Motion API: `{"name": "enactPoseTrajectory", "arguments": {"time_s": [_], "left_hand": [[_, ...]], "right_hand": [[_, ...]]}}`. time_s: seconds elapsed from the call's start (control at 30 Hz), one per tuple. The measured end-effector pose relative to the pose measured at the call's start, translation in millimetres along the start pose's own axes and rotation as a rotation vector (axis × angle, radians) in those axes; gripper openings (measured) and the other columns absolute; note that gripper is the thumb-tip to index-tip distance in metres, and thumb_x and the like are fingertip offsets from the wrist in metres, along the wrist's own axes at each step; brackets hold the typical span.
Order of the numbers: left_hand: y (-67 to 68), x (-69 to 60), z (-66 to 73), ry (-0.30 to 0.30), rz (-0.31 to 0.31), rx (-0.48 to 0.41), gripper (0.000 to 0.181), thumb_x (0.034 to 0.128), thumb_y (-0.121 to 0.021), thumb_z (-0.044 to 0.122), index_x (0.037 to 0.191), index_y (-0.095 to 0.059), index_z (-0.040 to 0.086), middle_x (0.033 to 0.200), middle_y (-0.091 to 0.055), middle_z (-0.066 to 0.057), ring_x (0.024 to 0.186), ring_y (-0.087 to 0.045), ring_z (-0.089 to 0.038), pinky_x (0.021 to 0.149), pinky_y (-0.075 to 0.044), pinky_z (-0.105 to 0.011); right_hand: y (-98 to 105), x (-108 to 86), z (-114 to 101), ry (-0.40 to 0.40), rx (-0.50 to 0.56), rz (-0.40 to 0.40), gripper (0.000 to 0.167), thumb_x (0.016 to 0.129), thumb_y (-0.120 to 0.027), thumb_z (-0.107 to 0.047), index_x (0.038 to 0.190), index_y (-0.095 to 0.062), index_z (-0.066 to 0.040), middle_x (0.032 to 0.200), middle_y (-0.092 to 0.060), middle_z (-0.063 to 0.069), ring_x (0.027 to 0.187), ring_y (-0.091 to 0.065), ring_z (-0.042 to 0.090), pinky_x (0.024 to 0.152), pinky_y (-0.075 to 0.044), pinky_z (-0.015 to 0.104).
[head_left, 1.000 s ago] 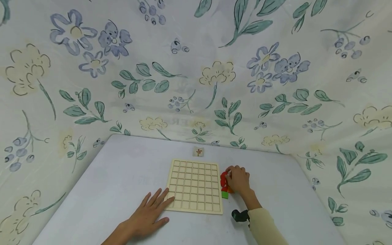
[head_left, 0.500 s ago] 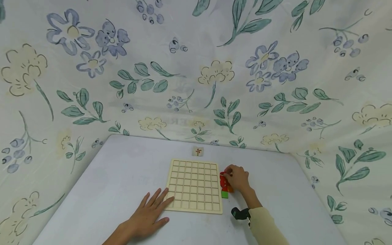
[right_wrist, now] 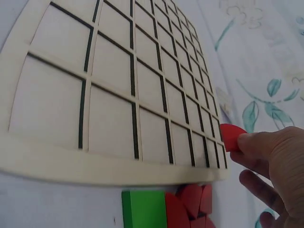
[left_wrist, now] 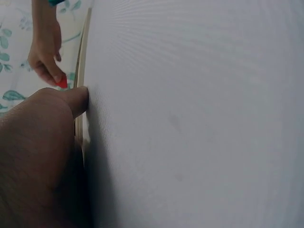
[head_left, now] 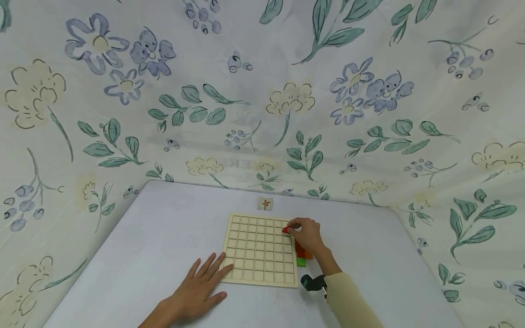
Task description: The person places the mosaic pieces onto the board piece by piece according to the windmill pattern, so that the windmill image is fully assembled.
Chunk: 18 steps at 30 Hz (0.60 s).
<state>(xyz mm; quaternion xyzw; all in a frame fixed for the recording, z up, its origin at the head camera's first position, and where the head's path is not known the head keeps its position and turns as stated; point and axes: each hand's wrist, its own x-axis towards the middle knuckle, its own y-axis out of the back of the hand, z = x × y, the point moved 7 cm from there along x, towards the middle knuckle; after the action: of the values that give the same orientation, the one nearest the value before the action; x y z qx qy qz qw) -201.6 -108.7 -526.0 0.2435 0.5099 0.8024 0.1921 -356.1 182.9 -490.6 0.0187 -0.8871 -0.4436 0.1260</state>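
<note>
A pale wooden board (head_left: 260,250) with a grid of square cells lies on the white table. Between thumb and fingertips, my right hand (head_left: 307,234) pinches a red quarter-round piece (right_wrist: 231,137) over the board's far right corner. In the right wrist view the piece is held above the cells. My left hand (head_left: 198,289) rests with fingers spread at the board's near left corner, fingertips on its edge. Beside the board's right edge sit a green square block (right_wrist: 145,209), several red pieces (right_wrist: 190,202) and an orange piece (head_left: 309,255), partly hidden under the right hand.
Behind the board lies a small patterned card (head_left: 265,203). A black device (head_left: 312,282) is at the right wrist, by the sleeve (head_left: 350,298). A flower-printed cloth (head_left: 246,114) stands round the table's back and sides.
My right hand has picked a red piece from the group at the right and moved left with it over the board's far right corner. The left hand stays in place.
</note>
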Motion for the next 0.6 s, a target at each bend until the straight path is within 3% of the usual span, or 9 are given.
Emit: {"name": "enactPoseTrajectory", "arguments": {"time_s": [0.2,0.43,0.6], "left_hand": [[0.1,-0.7,-0.8,-0.027,0.027,-0.015,0.06,0.1001,-0.052,0.044,0.151,-0.04,0.015,0.159,-0.024,-0.016,0.144,-0.019,-0.043,0.109,-0.009,-0.064],[-1.0,1.8,-1.6,0.001,-0.056,0.012,0.061,0.1017,-0.047,0.046,0.153,-0.035,0.015,0.161,-0.017,-0.015,0.146,-0.013,-0.041,0.109,-0.009,-0.066],[-1.2,0.1,-2.2,0.008,-0.066,0.017,0.061,0.1019,-0.046,0.046,0.154,-0.035,0.015,0.161,-0.017,-0.015,0.146,-0.013,-0.04,0.109,-0.01,-0.066]], "right_hand": [[-4.9,3.2,-19.7,0.075,0.023,-0.025,0.007,0.091,-0.072,-0.011,0.097,-0.075,-0.009,0.087,-0.072,-0.002,0.091,-0.065,0.028,0.094,-0.032,0.066],[-17.2,10.5,-26.7,0.093,0.059,-0.067,0.009,0.092,-0.07,-0.011,0.099,-0.075,-0.009,0.085,-0.071,-0.004,0.09,-0.064,0.025,0.094,-0.033,0.063],[-28.9,16.4,-36.2,0.126,0.054,-0.105,0.01,0.092,-0.07,-0.013,0.1,-0.075,-0.009,0.084,-0.071,-0.005,0.089,-0.065,0.023,0.091,-0.035,0.062]]}}
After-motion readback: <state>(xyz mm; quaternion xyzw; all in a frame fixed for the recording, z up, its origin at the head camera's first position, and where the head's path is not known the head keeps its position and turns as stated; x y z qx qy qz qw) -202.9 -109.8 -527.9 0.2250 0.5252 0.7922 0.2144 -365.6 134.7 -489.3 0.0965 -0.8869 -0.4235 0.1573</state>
